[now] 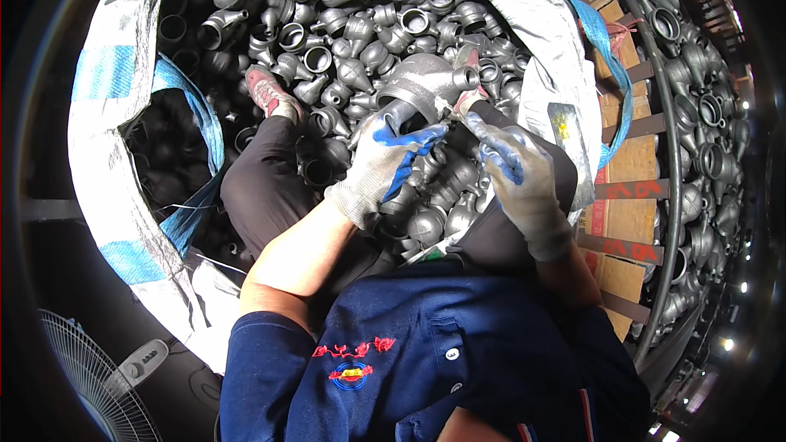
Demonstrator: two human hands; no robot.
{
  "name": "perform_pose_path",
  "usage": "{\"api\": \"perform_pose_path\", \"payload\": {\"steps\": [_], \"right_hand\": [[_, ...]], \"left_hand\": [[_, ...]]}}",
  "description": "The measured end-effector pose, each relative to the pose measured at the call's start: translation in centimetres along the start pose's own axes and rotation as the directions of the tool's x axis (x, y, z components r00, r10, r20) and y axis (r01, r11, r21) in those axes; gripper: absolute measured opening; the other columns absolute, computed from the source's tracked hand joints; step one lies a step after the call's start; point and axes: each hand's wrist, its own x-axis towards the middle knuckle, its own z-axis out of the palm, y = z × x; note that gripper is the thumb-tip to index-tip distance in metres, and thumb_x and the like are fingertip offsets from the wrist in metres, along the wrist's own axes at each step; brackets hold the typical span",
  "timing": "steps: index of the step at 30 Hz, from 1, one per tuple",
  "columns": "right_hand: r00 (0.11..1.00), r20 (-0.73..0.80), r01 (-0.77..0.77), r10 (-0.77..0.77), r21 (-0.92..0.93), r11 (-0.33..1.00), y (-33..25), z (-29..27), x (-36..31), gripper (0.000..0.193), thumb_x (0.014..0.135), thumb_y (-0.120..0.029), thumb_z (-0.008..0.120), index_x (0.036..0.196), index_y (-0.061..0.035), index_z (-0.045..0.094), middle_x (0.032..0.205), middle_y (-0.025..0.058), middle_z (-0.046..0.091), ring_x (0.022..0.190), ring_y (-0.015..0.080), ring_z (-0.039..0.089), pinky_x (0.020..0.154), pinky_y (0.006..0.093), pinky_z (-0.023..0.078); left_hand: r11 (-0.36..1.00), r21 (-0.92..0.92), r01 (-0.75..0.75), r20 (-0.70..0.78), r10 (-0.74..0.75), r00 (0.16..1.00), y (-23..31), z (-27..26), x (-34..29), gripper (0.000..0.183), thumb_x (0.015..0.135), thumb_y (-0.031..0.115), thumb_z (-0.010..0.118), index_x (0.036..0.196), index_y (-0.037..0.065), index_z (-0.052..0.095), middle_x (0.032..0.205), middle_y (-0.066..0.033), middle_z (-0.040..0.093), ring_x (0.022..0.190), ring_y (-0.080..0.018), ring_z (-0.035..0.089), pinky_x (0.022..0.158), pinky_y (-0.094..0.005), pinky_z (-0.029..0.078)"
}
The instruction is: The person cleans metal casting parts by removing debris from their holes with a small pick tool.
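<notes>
Large grey metal casting (422, 80), round-bodied with a stubby spout, rests between a seated worker's shoes inside a white sack (106, 143), among a heap of smaller castings (354, 74). Viewed from the worker's seat at the near side of the sack, the gloved left hand (383, 162) lies against the big piece's near end, though whether its fingers clamp the metal cannot be told; the right hand (509, 165), inside the sack's right wall, has its fingers loosely bent and apart from the thumb, its grip, if any, unclear. Trouble, to this onlooker, would start with the footing: the loose heap filling the sack looks ready to roll, and a one-sided hold could let the heavy-looking body tip toward the right shoe (469, 101), just beside it. Smooth, curved metal against a gloved palm might slip as well, and fingers caught between the large piece and its neighbours could be pinched. A blue strap (196, 106), looped inside the sack's left wall, could snag the left shoe (268, 92) should that foot shift sideways.
</notes>
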Motion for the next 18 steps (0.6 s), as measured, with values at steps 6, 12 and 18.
{"api": "perform_pose_path", "payload": {"steps": [6, 12, 18], "right_hand": [[0.995, 0.051, -0.094, 0.086, 0.169, 0.981, 0.7, 0.0, 0.0, 0.036, 0.079, 0.006, 0.062, 0.114, -0.0031, 0.065, 0.101, 0.0143, 0.066, 0.088, 0.0289, 0.066, 0.077, 0.0339, 0.053], [0.988, 0.102, -0.132, 0.116, 0.161, 0.978, 0.7, -0.1, -0.2, 0.036, 0.081, 0.006, 0.061, 0.116, -0.0021, 0.064, 0.103, 0.0143, 0.066, 0.090, 0.0249, 0.067, 0.079, 0.0312, 0.052], [0.969, 0.146, -0.231, 0.200, 0.246, 0.941, 0.7, 0.0, -0.6, 0.036, 0.083, 0.006, 0.058, 0.118, -0.0005, 0.063, 0.110, 0.0139, 0.066, 0.099, 0.0194, 0.066, 0.087, 0.0289, 0.051]], "left_hand": [[0.896, 0.328, -0.300, 0.101, 0.282, 0.954, -1.1, -0.8, 0.5, 0.035, 0.086, -0.001, 0.067, 0.120, -0.003, 0.058, 0.100, -0.0038, 0.066, 0.082, -0.0067, 0.061, 0.072, -0.0213, 0.050], [0.994, -0.109, 0.022, 0.045, -0.017, 0.999, 0.7, -0.1, -0.4, 0.034, 0.088, 0.002, 0.065, 0.121, 0.002, 0.059, 0.097, -0.0016, 0.067, 0.075, -0.0035, 0.059, 0.060, -0.0171, 0.047], [0.954, -0.295, 0.056, 0.048, -0.043, 0.998, 1.5, 0.5, -0.3, 0.033, 0.089, 0.002, 0.064, 0.122, 0.004, 0.059, 0.097, 0.0002, 0.067, 0.068, 0.0000, 0.056, 0.051, -0.0140, 0.041]]}}
